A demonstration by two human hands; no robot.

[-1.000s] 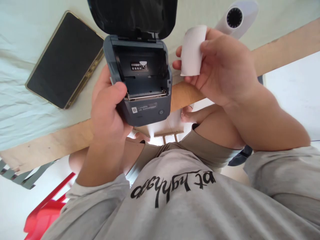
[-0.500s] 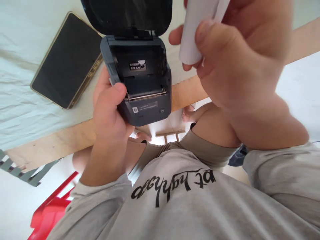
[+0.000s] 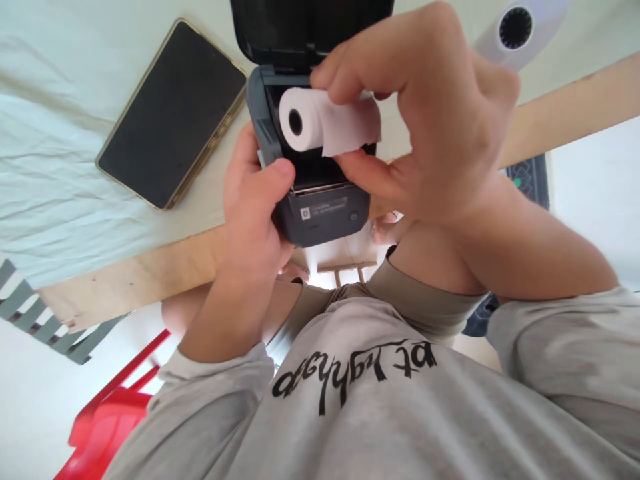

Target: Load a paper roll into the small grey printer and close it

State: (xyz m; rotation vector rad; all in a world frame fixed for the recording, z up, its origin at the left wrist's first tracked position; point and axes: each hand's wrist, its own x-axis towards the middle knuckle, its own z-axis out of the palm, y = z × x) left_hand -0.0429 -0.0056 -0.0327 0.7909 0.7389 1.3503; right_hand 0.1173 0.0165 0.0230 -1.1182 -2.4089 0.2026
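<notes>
My left hand (image 3: 260,207) grips a dark grey label printer (image 3: 325,223) by its left side, thumb over the front edge of the bay. The printer's black lid (image 3: 310,33) stands raised at the back. Between the thumb and fingers of my right hand (image 3: 430,127) is a small white paper roll (image 3: 350,120) with a dark core. The roll lies over the open bay, partly inside it, its loose paper end hanging toward the front. How deep it sits I cannot tell, as my fingers cover its right end.
A phone (image 3: 173,113) in a clear case lies on the pale green cloth (image 3: 50,133) to the left. At the upper right is a white cylinder with a dark ribbed opening (image 3: 516,28). A wooden edge (image 3: 140,273) runs along the front. A red chair (image 3: 110,420) stands lower left.
My right hand has brought the paper roll left and down to the printer's bay. The printer and my left hand appear farther right in view. The white cylinder has come into sight.
</notes>
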